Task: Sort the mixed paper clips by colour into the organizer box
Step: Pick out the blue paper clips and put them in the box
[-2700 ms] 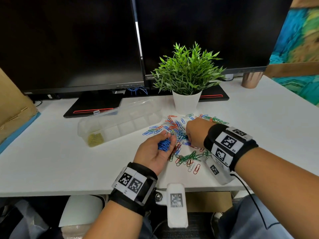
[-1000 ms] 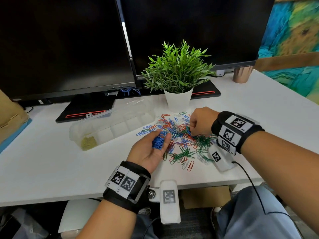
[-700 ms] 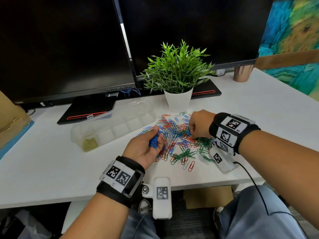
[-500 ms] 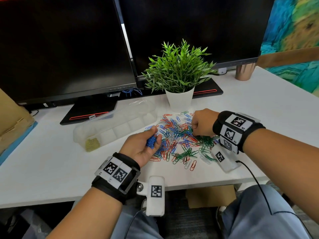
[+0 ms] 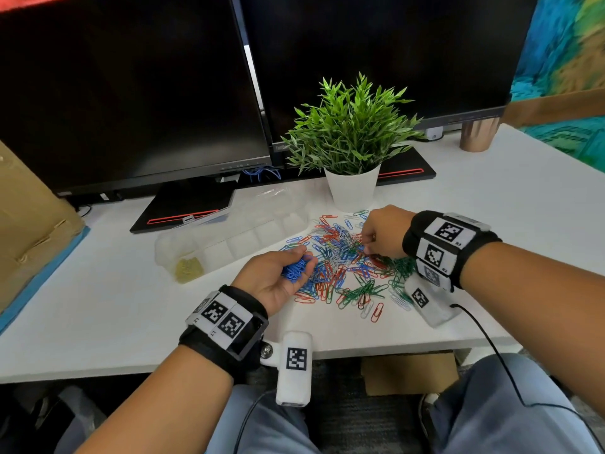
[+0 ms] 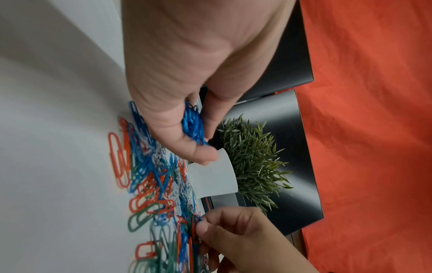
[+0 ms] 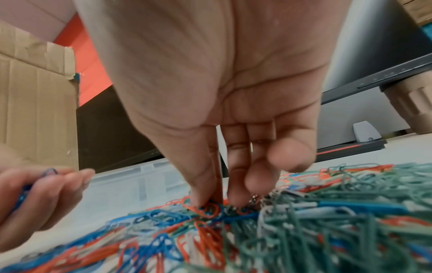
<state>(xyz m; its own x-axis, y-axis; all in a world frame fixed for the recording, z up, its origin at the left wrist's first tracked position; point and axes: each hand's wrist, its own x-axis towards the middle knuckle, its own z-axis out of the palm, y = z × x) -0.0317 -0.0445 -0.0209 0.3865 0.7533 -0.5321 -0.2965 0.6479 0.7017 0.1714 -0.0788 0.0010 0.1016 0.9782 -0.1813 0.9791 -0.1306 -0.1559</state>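
Note:
A mixed pile of paper clips [image 5: 343, 267] in blue, red, green and white lies on the white desk [image 5: 98, 306]. My left hand [image 5: 299, 260] is cupped palm-up at the pile's left edge and holds a bunch of blue clips [image 5: 294, 269], which its fingers curl around in the left wrist view [image 6: 191, 122]. My right hand [image 5: 368, 240] points down into the far side of the pile. Its thumb and forefinger [image 7: 203, 184] pinch at clips there, and I cannot tell their colour. The clear organizer box [image 5: 235, 237] lies to the left of the pile, with yellow clips [image 5: 188, 268] in its left end compartment.
A green plant in a white pot [image 5: 352, 188] stands just behind the pile. Two dark monitors [image 5: 131, 93] fill the back. A cardboard box [image 5: 26, 224] sits at far left and a copper cup [image 5: 476, 136] at back right. The desk's front edge is close below my wrists.
My left hand has curled tighter around the blue clips and drifted slightly left. My right hand stays over the pile, its fingertips working among the clips.

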